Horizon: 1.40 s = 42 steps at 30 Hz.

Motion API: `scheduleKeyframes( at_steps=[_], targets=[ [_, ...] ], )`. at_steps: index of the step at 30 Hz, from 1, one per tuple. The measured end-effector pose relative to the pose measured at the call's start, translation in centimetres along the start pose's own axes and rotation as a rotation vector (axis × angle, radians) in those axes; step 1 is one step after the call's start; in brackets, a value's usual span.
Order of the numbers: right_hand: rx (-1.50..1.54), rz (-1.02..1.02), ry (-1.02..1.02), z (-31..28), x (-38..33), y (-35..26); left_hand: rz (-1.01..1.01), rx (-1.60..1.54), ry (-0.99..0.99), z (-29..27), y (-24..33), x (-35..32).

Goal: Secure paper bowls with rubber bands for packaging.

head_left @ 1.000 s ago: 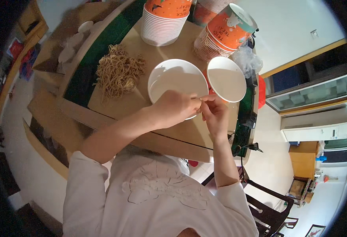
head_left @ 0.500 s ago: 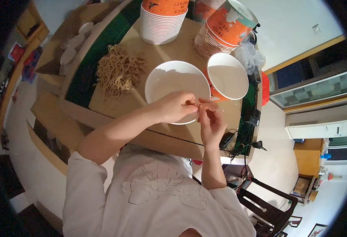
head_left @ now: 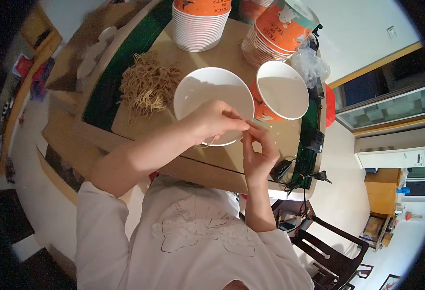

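Note:
My left hand [head_left: 217, 121] is closed in a pinch above the near rim of a white-lined paper bucket [head_left: 212, 82]. A thin tan cord [head_left: 207, 144] curves out below its fingers. The fingertips of my right hand [head_left: 260, 150] meet those of the left in a pinch just right of that bucket's near side; what lies between them is too small to make out. To the left on the cardboard sheet rests a tangled heap of tan cords [head_left: 149, 87]. A second bucket [head_left: 282, 92], orange outside and white inside, stands tilted at the right.
Stacks of nested paper buckets [head_left: 200, 31] and orange-printed buckets [head_left: 275, 34] stand at the back. A clear plastic bag [head_left: 309, 65], black adapter [head_left: 313, 141] and cables [head_left: 294, 179] lie along the right edge. Cardboard boxes [head_left: 72, 130] are left of the table; a dark chair [head_left: 328, 246] is lower right.
My left hand has turned slightly, and a loop of cord now shows beneath it. The fingertips of both hands still meet. The whole view has shifted a little.

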State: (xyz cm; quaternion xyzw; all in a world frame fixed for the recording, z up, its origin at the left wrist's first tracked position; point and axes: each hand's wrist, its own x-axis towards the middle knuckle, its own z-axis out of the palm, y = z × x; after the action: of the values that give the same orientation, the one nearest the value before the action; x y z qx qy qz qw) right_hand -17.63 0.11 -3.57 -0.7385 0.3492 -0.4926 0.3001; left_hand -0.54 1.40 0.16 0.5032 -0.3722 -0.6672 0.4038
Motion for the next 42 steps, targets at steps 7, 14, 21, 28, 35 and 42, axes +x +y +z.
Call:
scheduleKeyframes(
  at_steps=[7, 14, 21, 28, 35, 42],
  targets=[
    [0.033, 0.078, -0.029, -0.3, 0.1, -0.4, 0.158, 0.205, 0.145, 0.7, 0.0, -0.4],
    [0.017, 0.047, -0.097, -0.5, 0.5, 0.0, 0.326, 0.324, 0.141, 0.3, -0.9, 0.1],
    [0.072, 0.115, -0.112, -0.4, 0.5, 0.4, 0.302, 0.247, 0.187, 0.5, -0.9, -0.1],
    [0.108, 0.137, -0.051, -0.2, 0.6, 0.3, 0.477, 0.461, 0.240, 0.8, -1.2, -0.6],
    [0.042, 0.074, -0.094, -0.3, 0.6, 0.5, 0.502, 0.608, 0.294, 1.3, -0.7, -1.4],
    [0.097, 0.135, -0.056, -0.3, 0.6, 0.4, 0.548, 0.607, 0.329, 2.0, -1.0, -2.0]
  ],
)
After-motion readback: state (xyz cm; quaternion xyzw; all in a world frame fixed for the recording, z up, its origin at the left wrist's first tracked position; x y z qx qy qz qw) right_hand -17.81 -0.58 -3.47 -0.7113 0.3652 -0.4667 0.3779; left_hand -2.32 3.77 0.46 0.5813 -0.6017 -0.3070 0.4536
